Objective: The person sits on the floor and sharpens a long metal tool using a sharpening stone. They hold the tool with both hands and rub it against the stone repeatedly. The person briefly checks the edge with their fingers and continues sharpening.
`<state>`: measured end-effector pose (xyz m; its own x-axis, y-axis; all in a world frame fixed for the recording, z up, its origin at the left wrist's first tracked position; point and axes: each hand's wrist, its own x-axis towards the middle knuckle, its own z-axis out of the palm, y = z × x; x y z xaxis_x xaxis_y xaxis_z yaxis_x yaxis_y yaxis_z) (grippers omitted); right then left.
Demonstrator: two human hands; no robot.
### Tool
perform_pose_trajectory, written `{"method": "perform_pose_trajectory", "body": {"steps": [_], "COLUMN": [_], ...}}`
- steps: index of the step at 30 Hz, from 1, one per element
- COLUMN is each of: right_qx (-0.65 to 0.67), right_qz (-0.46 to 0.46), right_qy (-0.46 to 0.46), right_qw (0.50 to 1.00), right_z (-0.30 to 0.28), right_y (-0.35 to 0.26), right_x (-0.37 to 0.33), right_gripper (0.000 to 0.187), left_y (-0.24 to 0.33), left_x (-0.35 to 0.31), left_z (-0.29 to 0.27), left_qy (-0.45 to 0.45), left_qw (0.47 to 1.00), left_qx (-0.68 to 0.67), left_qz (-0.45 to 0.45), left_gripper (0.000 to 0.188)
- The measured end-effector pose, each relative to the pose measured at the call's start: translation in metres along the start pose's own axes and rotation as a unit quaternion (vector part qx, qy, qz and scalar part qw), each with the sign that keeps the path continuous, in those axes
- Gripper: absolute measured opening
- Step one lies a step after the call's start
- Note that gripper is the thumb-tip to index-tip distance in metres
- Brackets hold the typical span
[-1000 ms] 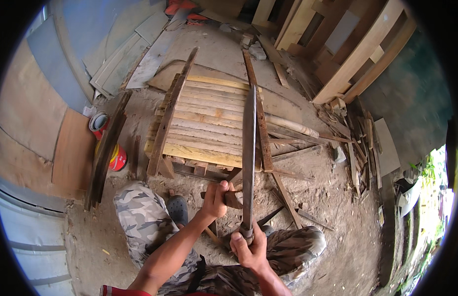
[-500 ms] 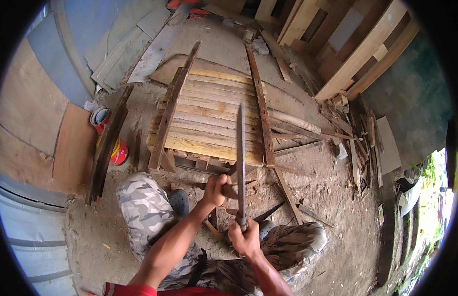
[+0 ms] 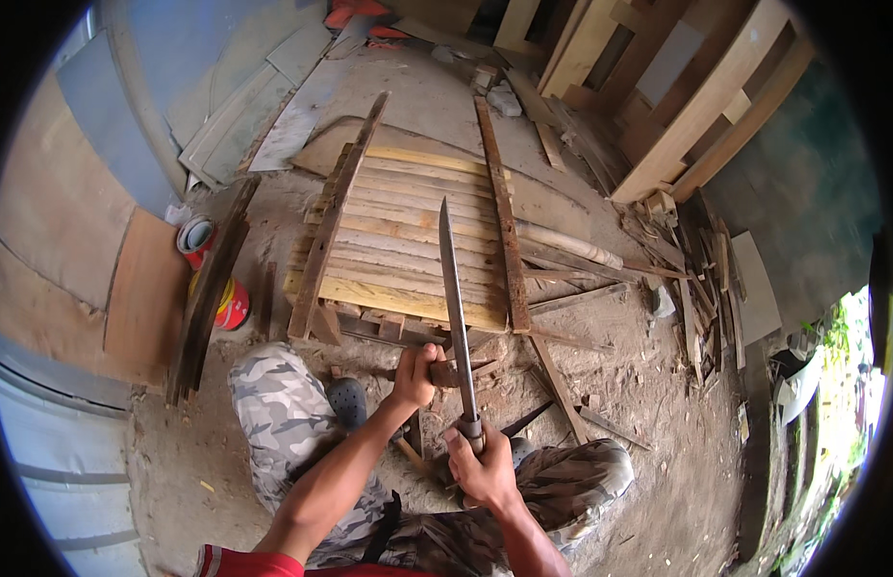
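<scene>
My right hand (image 3: 482, 465) is closed around the handle of a machete (image 3: 453, 298), low between my knees. Its long narrow blade points up and away, leaning slightly left, and overlaps the slatted pallet in the view. My left hand (image 3: 414, 376) is closed on a short brown piece of wood (image 3: 446, 373), whose end sticks out to the right behind the blade. Whether blade and wood touch, I cannot tell. Beyond my hands lies a stack of pale wooden slats (image 3: 417, 231), with a dark beam (image 3: 340, 216) along its left side and another dark beam (image 3: 502, 207) along its right.
Dark planks (image 3: 211, 298) lie at the left beside a red and yellow bucket (image 3: 233, 304). Scrap wood (image 3: 691, 288) is heaped along the right side. Loose sticks (image 3: 560, 389) lie on the dirt floor near my right knee. Tall wooden frames (image 3: 701, 111) lean at the back right.
The machete blade has tipped to the left, from nearly upright to a slant. My right hand stays closed on its handle, and my left hand keeps the wood in nearly the same place.
</scene>
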<state>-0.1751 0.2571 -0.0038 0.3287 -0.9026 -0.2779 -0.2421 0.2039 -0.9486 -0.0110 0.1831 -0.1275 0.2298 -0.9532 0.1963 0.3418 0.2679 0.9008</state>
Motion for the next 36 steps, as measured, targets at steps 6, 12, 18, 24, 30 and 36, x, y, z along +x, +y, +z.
{"method": "perform_pose_trajectory", "body": {"steps": [6, 12, 18, 24, 30, 36], "right_qx": [0.002, -0.001, 0.043, 0.238, 0.231, 0.107], "right_qz": [-0.034, -0.005, 0.023, 0.07, 0.079, 0.022], "right_qy": [0.003, 0.011, -0.029, -0.109, -0.084, -0.043], "right_qw": [0.999, 1.0, 0.998, 0.963, 0.966, 0.993], "right_z": [-0.006, 0.002, 0.002, 0.001, 0.007, 0.005], "right_y": [-0.012, 0.015, 0.001, -0.007, -0.01, -0.004], "right_x": [-0.016, 0.009, 0.011, 0.008, 0.005, 0.005], "right_gripper": [0.024, 0.032, 0.027, 0.024, 0.026, 0.027], "left_y": [0.023, -0.012, -0.013, -0.001, -0.001, -0.004], "left_x": [0.002, 0.012, 0.018, 0.014, 0.015, 0.015], "left_z": [0.008, 0.001, -0.006, -0.004, -0.004, -0.001], "left_qy": [-0.053, 0.019, 0.011, 0.009, 0.009, 0.004], "left_qw": [0.995, 0.999, 0.999, 0.998, 0.997, 0.998], "left_qx": [0.072, 0.027, 0.045, 0.062, 0.073, 0.06], "left_qz": [0.037, 0.018, 0.019, 0.028, 0.027, 0.033], "left_gripper": [0.044, 0.051, 0.05, 0.05, 0.051, 0.053]}}
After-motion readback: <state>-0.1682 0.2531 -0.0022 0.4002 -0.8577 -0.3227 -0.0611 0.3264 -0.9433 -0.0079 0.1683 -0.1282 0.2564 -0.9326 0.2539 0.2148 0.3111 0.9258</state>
